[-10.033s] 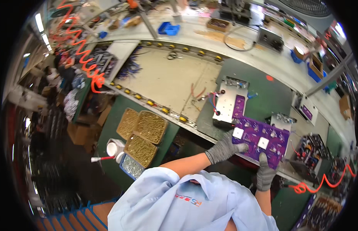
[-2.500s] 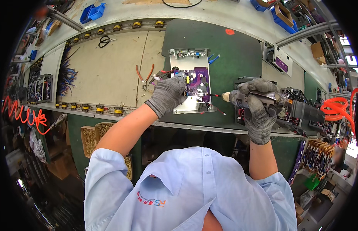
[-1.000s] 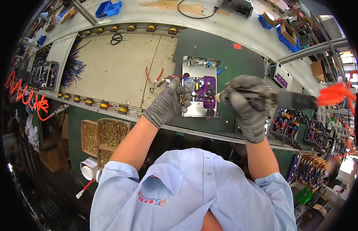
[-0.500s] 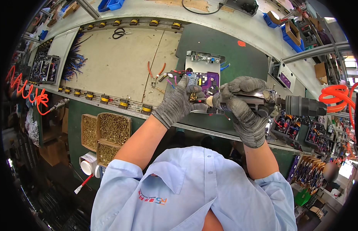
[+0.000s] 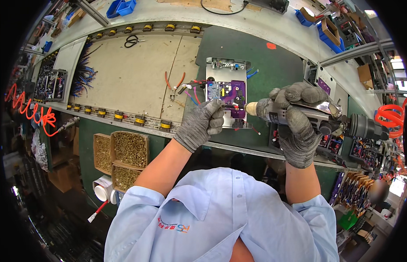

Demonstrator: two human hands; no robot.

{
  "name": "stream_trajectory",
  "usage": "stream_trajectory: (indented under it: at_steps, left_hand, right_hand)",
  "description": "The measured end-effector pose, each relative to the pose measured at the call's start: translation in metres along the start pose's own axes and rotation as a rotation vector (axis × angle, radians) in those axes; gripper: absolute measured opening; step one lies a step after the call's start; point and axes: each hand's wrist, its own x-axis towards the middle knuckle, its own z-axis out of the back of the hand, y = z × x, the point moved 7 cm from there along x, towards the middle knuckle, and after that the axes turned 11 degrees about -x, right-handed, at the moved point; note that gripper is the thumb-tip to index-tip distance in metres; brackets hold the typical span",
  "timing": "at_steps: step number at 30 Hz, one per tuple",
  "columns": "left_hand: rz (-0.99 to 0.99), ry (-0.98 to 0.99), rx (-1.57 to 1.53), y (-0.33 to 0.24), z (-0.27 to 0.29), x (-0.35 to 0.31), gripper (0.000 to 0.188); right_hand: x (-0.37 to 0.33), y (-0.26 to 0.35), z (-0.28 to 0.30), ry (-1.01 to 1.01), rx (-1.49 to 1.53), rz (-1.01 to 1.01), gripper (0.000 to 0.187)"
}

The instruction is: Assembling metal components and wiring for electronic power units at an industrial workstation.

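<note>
My right hand (image 5: 301, 118), in a grey knit glove, is wrapped round a power screwdriver (image 5: 278, 114) lying almost level, its tan nose pointing left. My left hand (image 5: 202, 124), gloved the same, is closed, with thumb and forefinger pinched by the near part of a purple circuit board (image 5: 238, 89). The brass screws that showed in its fingers earlier are now hidden. A dark slim part lies between the fingertips and the driver's nose; I cannot tell whether they touch. The board sits in an open metal case (image 5: 214, 65), with wires coming off its left side.
Orange-handled pliers (image 5: 173, 87) and black scissors (image 5: 132, 41) lie on the bench to the left. Cartons of brass screws (image 5: 130, 148) stand nearer me. A green mat (image 5: 269, 65) lies under the case. Coiled orange air hoses (image 5: 389, 118) hang at both sides.
The driver and my right hand have moved right, away from the left fingers. My left hand has curled closed, hiding the brass screws, and more of the board shows.
</note>
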Motion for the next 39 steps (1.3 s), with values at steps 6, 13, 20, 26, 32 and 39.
stream_trajectory:
  at_steps: [6,13,20,26,32,39]
  left_hand:
    - [0.202,0.119,-0.148,0.012,-0.018,-0.001,0.033]
    - [-0.158,-0.428,0.835,-0.058,0.036,0.006,0.042]
    - [-0.246,-0.544,1.486,-0.07,0.054,0.019,0.04]
    - [-0.237,-0.523,1.406,-0.068,0.059,0.025,0.036]
    - [-0.237,-0.476,1.307,-0.066,0.07,0.025,0.039]
    - [-0.22,-0.476,1.339,-0.067,0.073,0.03,0.038]
  right_hand:
    - [-0.001,-0.002,0.013,0.024,0.186,0.003,0.035]
    - [-0.009,-0.041,0.045,-0.247,-0.041,-0.136,0.03]
    - [-0.009,-0.078,0.029,-0.183,-0.186,-0.232,0.024]
    - [-0.004,-0.096,-0.013,0.07,-0.539,-0.2,0.025]
    - [-0.006,-0.112,-0.015,0.083,-0.518,-0.246,0.024]
    - [-0.006,-0.115,-0.019,0.065,-0.537,-0.253,0.028]
